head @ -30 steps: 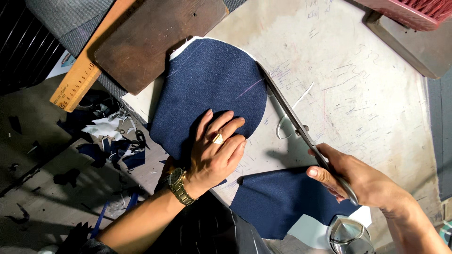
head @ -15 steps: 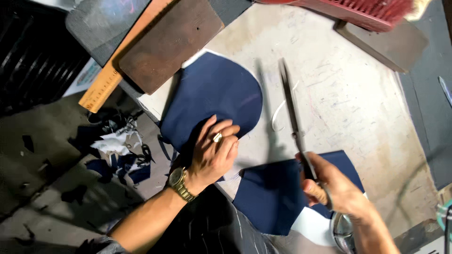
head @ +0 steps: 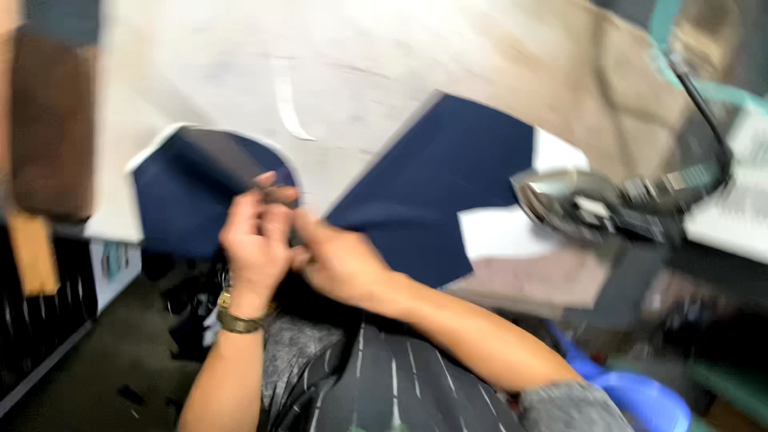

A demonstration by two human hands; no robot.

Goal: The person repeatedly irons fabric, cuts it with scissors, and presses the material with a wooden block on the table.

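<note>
The frame is heavily blurred. My left hand (head: 252,236), with a watch on its wrist, and my right hand (head: 336,260) meet at the table's near edge. Both close around the dark handles of long scissors (head: 228,160), whose blades point up-left over a rounded navy fabric piece (head: 180,212). I cannot make out which fingers grip what. A second, straight-edged navy fabric piece (head: 436,188) lies on the table just right of my hands, partly over white paper (head: 496,232).
A pale, marked worktable (head: 360,72) fills the top. At its left edge lies a brown board (head: 52,120). A shiny metal-and-glass object (head: 580,204) sits at the right. Low on the right is a blue tub (head: 640,396); dark floor lies at the lower left.
The camera has swung sharply. My left hand has left the rounded navy piece and joined my right hand at the scissors near the table edge.
</note>
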